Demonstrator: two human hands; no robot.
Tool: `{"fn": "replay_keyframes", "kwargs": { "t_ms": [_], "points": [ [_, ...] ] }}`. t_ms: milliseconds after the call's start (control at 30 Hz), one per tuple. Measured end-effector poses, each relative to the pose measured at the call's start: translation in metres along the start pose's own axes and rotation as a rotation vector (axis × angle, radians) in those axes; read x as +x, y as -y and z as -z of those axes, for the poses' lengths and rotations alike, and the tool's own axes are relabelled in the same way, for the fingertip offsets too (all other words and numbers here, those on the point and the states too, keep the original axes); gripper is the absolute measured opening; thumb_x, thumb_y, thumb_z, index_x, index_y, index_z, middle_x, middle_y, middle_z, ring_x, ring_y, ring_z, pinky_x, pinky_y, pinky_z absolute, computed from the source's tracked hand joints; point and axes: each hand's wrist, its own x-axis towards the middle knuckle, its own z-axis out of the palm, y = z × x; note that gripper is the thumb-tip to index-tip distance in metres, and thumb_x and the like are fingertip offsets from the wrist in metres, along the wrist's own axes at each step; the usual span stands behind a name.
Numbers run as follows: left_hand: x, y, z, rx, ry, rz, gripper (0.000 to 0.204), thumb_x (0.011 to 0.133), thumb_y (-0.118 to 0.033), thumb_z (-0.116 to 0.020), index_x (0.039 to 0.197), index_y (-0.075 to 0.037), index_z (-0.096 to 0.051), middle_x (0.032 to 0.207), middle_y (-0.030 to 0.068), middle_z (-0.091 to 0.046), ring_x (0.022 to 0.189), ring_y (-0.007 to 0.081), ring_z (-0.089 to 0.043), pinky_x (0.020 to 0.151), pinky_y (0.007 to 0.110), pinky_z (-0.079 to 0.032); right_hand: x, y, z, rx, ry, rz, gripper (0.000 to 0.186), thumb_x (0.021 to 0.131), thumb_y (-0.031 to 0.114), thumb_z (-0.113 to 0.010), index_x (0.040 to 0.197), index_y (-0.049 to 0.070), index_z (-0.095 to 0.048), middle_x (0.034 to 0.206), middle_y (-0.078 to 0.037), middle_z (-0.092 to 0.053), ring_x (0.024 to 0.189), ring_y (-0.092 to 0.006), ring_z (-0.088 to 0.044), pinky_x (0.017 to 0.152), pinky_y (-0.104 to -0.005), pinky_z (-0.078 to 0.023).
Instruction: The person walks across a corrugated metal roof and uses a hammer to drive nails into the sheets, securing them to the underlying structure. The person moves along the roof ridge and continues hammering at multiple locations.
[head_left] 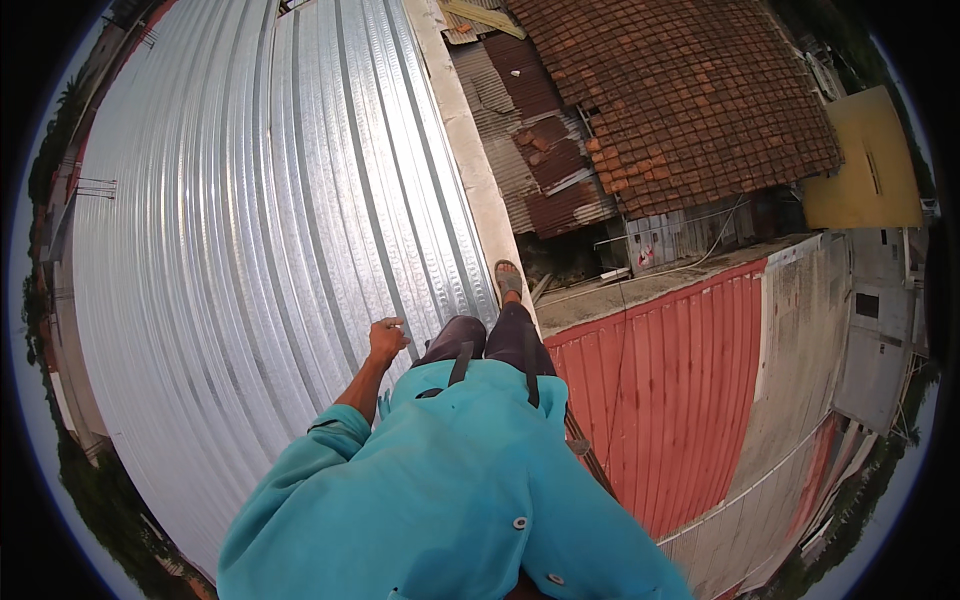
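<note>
My left hand (388, 340) hangs beside my left thigh, above the shiny corrugated metal roof (230, 230). Its fingers are loosely bent and apart, and nothing shows in them. My right hand does not show; the teal sleeve on that side runs out at the lower edge. Some dark, thin rods (592, 462) stick out beside my right hip, partly hidden by the teal shirt (450, 470). My sandalled foot (508, 278) stands on a narrow pale wall top (480, 190) along the metal roof's edge.
Right of the wall top, the ground drops to lower roofs: rusty corrugated sheets (545, 150), a brown tile roof (690, 90) and a red corrugated roof (660, 390). A thin cable (690, 262) crosses there. A yellow wall (865, 165) stands at the far right.
</note>
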Motion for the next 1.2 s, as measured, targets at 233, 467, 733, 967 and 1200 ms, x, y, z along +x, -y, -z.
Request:
{"fn": "replay_keyframes", "kwargs": {
  "t_ms": [233,467,733,967,1200],
  "points": [
    [0.050,-0.088,-0.024,-0.045,-0.041,-0.063,0.033,0.082,0.003,-0.048,0.112,0.009,-0.062,0.079,0.0123,-0.066,0.062,0.0209,-0.069,0.050,0.028,-0.053,0.052,0.072,0.080,-0.011,0.054,0.105,0.037,0.073,0.022,-0.074,0.090,-0.009,-0.063,0.085,-0.022,-0.069,0.078,-0.0299,-0.070,0.066,-0.0418,-0.054],
    [0.055,-0.154,-0.027,-0.229,-0.200,-0.056,0.035,0.085,0.002,-0.048,0.116,0.010,-0.060,0.083,0.0118,-0.064,0.066,0.0206,-0.068,0.057,0.029,-0.056,0.082,0.166,0.189,-0.020,0.130,0.242,0.032,0.073,0.018,-0.074,0.085,-0.010,-0.066,0.078,-0.021,-0.069,0.070,-0.0272,-0.071,0.059,-0.0397,-0.054],
    [0.031,-0.084,-0.004,-0.442,-0.418,0.219,0.037,0.085,0.002,-0.050,0.120,0.007,-0.059,0.082,0.0118,-0.063,0.066,0.0235,-0.068,0.058,0.033,-0.058,0.214,0.322,0.325,-0.044,0.029,0.452,0.023,0.070,0.009,-0.076,0.078,-0.010,-0.065,0.064,-0.017,-0.065,0.051,-0.0244,-0.065,0.046,-0.0393,-0.052],
    [0.039,-0.034,0.029,-0.626,-0.594,0.575,0.023,0.088,-0.001,-0.053,0.107,0.003,-0.065,0.076,0.0105,-0.061,0.057,0.0243,-0.065,0.047,0.034,-0.051,0.220,0.504,0.371,0.037,-0.093,0.650,0.027,0.069,0.011,-0.076,0.083,-0.009,-0.066,0.071,-0.020,-0.067,0.061,-0.0270,-0.069,0.051,-0.0396,-0.054],
    [0.187,-0.143,0.099,-0.583,-0.485,0.285,0.029,0.088,0.001,-0.049,0.113,0.006,-0.062,0.082,0.0120,-0.063,0.059,0.0227,-0.065,0.053,0.032,-0.054,0.172,0.687,0.308,-0.170,-0.089,0.816,0.045,0.065,0.023,-0.081,0.092,-0.010,-0.065,0.074,-0.018,-0.068,0.064,-0.0270,-0.069,0.061,-0.0391,-0.055]
  ]
}}
